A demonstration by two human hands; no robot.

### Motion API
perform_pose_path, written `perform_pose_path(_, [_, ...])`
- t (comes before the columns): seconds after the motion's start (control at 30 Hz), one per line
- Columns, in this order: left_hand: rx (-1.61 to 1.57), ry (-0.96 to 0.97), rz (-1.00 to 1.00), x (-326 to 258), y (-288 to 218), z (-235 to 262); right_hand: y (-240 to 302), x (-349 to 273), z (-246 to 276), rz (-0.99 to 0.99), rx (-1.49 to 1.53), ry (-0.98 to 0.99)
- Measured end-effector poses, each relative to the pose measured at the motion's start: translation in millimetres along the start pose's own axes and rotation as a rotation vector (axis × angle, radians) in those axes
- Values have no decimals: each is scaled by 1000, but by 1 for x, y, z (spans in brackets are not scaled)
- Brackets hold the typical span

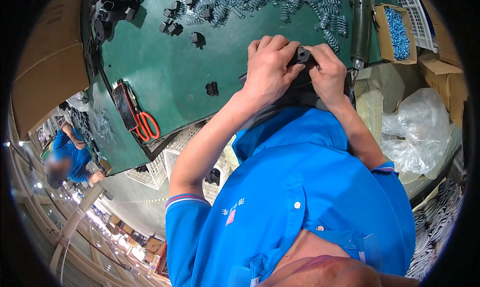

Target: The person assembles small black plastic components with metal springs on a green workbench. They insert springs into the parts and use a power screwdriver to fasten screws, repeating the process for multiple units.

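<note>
One small black block with a round hole in its end (302, 55) sits at one o'clock on my feed, held between the wearer's hands near the close edge of the smooth green worktop (170, 74). I see the left hand (270, 64) curled round it, thumb and fingers pinching from its left. The right hand (326, 71) is bent in from the other side, thumb and forefinger pressed close against the block's right end. A dark thing shows beneath both hands; I cannot tell its shape.

At twelve o'clock I have a spread of bluish metal coil springs (240, 4), with loose black cube-like pieces (197, 38) at eleven. A long dark cylindrical power screwdriver (360, 29) lies at half past one, and beyond it, at two, a brown cardboard box (382, 34) holds shiny blue screws (398, 34). Red-handled scissors (146, 127) rest at nine, just beside a red-edged dark phone-like slab (125, 107). At three I see a crumpled clear plastic bag (417, 129); just below nine, a co-worker in blue (80, 162).
</note>
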State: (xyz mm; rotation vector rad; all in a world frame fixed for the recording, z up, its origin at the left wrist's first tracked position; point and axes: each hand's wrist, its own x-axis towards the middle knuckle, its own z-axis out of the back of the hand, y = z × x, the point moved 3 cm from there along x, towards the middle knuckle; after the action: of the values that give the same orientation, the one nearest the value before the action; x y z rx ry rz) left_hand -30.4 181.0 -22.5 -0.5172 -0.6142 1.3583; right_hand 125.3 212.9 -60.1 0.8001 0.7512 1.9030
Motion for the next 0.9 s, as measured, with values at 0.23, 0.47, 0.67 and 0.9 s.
perform_pose_path(0.23, [236,95,1,7,-10,-7,18,8,32,-12,-143,140])
perform_pose_path(0.47, [434,124,-35,11,-19,-11,-44,62,92,-321,-868,106])
perform_pose_path(0.67, [241,170,-73,13,3,-3,-59,68,86,-262,-602,-68])
perform_pose_path(0.9, [401,228,-94,15,-9,-12,-52,53,109,-271,878,64])
